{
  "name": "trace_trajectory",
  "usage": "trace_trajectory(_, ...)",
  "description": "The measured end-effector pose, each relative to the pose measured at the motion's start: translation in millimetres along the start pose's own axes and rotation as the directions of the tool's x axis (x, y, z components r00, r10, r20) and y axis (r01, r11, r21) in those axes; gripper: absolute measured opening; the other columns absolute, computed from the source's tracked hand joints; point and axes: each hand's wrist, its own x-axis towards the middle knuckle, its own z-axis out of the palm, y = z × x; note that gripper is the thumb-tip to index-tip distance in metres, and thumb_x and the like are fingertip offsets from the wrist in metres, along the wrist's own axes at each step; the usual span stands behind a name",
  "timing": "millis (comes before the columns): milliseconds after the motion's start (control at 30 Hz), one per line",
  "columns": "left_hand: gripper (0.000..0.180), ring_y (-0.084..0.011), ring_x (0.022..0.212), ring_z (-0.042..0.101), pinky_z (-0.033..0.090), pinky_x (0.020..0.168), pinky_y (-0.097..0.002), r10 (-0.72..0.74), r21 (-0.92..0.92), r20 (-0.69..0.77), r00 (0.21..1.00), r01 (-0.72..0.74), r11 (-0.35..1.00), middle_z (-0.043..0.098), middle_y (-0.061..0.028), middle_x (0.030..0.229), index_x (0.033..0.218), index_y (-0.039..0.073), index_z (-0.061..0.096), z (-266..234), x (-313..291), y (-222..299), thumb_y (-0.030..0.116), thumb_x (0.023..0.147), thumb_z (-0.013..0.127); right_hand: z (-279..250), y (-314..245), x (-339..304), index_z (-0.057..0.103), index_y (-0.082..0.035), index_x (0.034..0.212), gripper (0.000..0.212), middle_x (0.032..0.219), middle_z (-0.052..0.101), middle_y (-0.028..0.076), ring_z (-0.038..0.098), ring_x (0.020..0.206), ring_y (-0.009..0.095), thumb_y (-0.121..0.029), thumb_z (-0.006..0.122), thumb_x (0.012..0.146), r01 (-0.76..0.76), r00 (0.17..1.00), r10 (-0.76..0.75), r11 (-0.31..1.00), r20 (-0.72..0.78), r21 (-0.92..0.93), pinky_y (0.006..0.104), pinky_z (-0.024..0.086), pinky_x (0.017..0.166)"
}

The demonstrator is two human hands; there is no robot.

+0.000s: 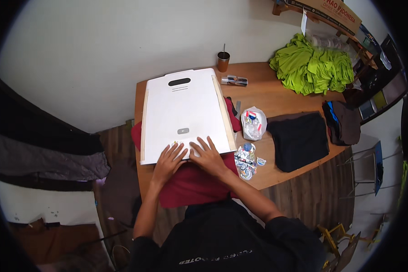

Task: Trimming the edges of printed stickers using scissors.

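Observation:
A large white flat panel (181, 109) with a dark oval slot near its far end and pale strips along both sides lies on the table. Under it is maroon fabric (195, 186), which hangs past the near edge and shows at both sides. My left hand (169, 159) rests on the panel's near edge with its fingers stretched out. Beside it, my right hand (207, 156) lies there too, fingers spread. Between them I see a small mark on the panel, too small to make out.
Right of the panel are a bag of small colourful pieces (254, 123), loose stickers (247, 161) and folded black cloth (298, 140). A brown tumbler (223, 62) stands at the back of the wooden table (258, 95). Lime-green garments (313, 65) are piled far right, dark ones (342, 122) nearer.

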Motion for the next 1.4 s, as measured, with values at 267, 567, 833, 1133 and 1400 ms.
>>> trace_trajectory(267,0.056,-0.0250,0.135,0.045,0.033,0.112,-0.0453,-0.048,-0.048,0.001,0.999,0.048,0.998,0.048,-0.0057,0.146,0.140,0.019,0.053,69.0,-40.1,1.3,0.018,0.087,0.069,47.2,-12.5,-46.8,0.060,-0.015,0.108,0.021,0.133,0.057,0.007,0.046,0.133,0.031,-0.020,0.060,0.087,-0.082,0.995,0.079,0.995,0.062,0.058,0.0582,0.024,0.115)
trace_trajectory(567,0.054,-0.0270,0.133,0.047,0.034,0.111,-0.0460,-0.083,-0.115,0.001,0.997,0.083,0.990,0.051,-0.0065,0.143,0.134,0.018,0.059,81.7,-43.1,2.7,0.016,0.082,0.074,62.9,-9.1,-62.2,0.063,-0.014,0.108,0.023,0.136,0.056,0.005,0.043,0.135,0.030,-0.019,0.062,0.086,-0.083,0.994,0.079,0.996,0.072,0.045,0.0576,0.024,0.115)
trace_trajectory(833,0.058,-0.0368,0.140,0.032,0.021,0.115,-0.0523,-0.381,-0.145,-0.116,0.917,0.364,0.920,0.037,-0.0202,0.149,0.142,0.012,0.048,84.8,-6.7,-5.2,0.031,0.090,0.066,43.3,0.5,-61.4,0.056,-0.006,0.129,0.054,0.149,0.042,0.009,0.031,0.143,0.031,-0.023,0.070,0.080,-0.057,0.975,0.017,0.983,0.221,0.174,0.0534,0.019,0.119)
trace_trajectory(1133,0.050,-0.0360,0.146,0.021,0.014,0.118,-0.0530,-0.420,-0.079,-0.033,0.907,0.416,0.906,0.028,-0.0178,0.156,0.140,0.022,0.054,84.8,12.8,-3.3,0.043,0.095,0.058,39.2,2.7,-60.7,0.055,-0.006,0.131,0.051,0.150,0.042,0.009,0.034,0.142,0.030,-0.021,0.067,0.084,-0.093,0.974,0.047,0.975,0.224,0.203,0.0522,0.022,0.118)
trace_trajectory(1400,0.055,-0.0353,0.146,0.021,0.014,0.118,-0.0534,-0.416,-0.029,-0.019,0.909,0.416,0.909,0.029,-0.0140,0.157,0.142,0.019,0.051,85.1,19.6,-9.8,0.042,0.093,0.060,27.4,16.6,-52.1,0.060,-0.005,0.120,0.038,0.138,0.052,0.012,0.043,0.136,0.031,-0.013,0.068,0.084,-0.199,0.979,0.140,0.825,0.149,0.529,0.0497,0.029,0.116)
